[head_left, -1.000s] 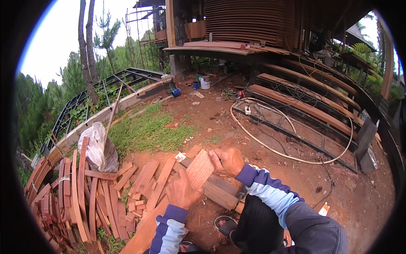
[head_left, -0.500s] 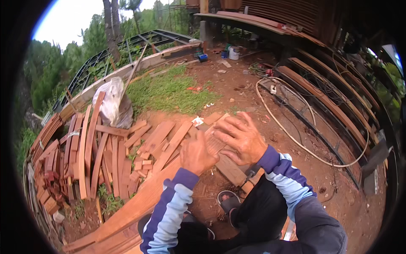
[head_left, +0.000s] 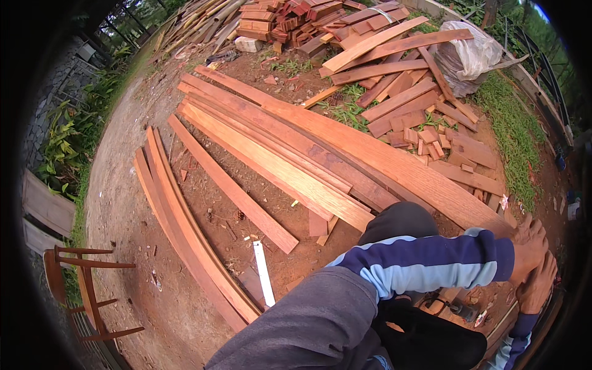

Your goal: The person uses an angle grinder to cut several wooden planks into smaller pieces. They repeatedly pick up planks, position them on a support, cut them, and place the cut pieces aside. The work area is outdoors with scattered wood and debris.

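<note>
At the right edge, both my hands are together at the near end of a long reddish-brown wooden board (head_left: 370,148). My left hand (head_left: 525,250) is closed over that end. Just below it, my right hand (head_left: 535,287) is also closed there, its fingers partly hidden beside the left. From my hands the board slants away to the upper left. Beside it lie more long boards (head_left: 277,176), some with a paler face. My knee (head_left: 401,219) covers the near ends of a few. A dark tool (head_left: 462,308), partly hidden, rests on the ground below my left forearm.
Short boards and offcuts (head_left: 410,105) lie heaped at the upper right, with a plastic sheet (head_left: 472,52) behind them. Curved boards (head_left: 191,234) and a white strip (head_left: 262,271) lie on the dirt to the left. A wooden chair (head_left: 86,290) stands at the left edge.
My view has swung left, so the pile appears higher and my hands are at the right edge. Both hands stay around the board's end.
</note>
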Tool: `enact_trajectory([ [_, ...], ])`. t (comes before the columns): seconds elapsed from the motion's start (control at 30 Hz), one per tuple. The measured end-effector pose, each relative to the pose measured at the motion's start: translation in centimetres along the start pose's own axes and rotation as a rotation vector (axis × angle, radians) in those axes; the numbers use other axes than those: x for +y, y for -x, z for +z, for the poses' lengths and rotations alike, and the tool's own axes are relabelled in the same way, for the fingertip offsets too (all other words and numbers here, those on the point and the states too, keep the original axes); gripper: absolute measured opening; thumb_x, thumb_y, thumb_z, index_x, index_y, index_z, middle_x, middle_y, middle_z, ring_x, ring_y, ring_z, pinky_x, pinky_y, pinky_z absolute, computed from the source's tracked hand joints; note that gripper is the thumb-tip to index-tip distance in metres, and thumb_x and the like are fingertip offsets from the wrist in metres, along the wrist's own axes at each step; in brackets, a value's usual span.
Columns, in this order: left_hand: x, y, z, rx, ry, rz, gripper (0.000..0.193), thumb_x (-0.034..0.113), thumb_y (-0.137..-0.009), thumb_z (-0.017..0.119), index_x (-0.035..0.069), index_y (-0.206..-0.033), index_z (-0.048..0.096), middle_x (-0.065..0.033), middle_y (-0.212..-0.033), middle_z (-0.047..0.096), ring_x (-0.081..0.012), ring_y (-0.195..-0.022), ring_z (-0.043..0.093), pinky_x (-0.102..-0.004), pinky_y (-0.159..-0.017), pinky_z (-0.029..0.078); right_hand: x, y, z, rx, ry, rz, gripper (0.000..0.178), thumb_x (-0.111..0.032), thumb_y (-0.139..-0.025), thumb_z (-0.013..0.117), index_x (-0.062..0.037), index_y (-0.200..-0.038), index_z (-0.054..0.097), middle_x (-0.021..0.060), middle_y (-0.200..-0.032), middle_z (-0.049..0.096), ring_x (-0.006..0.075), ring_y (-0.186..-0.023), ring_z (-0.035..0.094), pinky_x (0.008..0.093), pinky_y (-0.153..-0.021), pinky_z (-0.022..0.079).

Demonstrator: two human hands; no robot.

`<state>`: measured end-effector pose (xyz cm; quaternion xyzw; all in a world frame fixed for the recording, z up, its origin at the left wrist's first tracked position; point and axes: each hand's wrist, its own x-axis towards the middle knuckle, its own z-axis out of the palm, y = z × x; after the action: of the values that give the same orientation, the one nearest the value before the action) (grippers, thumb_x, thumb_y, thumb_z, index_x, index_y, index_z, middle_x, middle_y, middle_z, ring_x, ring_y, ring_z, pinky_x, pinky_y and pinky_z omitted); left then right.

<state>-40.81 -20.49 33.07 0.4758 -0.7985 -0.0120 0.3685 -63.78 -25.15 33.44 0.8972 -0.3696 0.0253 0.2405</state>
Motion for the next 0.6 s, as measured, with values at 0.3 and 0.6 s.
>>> enact_trajectory([
  [0.3,-15.2,28.0,-7.6,1.039,0.496,-1.128,0.017,0.018,-0.093,0.063,0.001,-0.095,0.06,0.0021,-0.075,0.056,-0.0046,-0.07,0.051,-0.0223,-0.061,0.044,0.9,-0.6,1.4,-0.089,-0.062,0.015,0.072,-0.005,-0.061,0.059,0.005,-0.131,0.042,0.0259,-0.13,0.044,0.0454,-0.123,0.041,0.0506,-0.108,0.03],
  [0.6,-23.8,52.7,3.7,1.05,0.121,-1.921,0.055,0.043,-0.09,0.061,-0.008,-0.111,0.056,-0.0201,-0.089,0.063,-0.0293,-0.07,0.065,-0.0372,-0.053,0.054,0.5,-0.1,1.4,-0.284,-0.186,-0.008,0.082,0.003,-0.063,0.059,0.0011,-0.142,0.037,0.0256,-0.139,0.042,0.0454,-0.129,0.037,0.0497,-0.111,0.028],
])
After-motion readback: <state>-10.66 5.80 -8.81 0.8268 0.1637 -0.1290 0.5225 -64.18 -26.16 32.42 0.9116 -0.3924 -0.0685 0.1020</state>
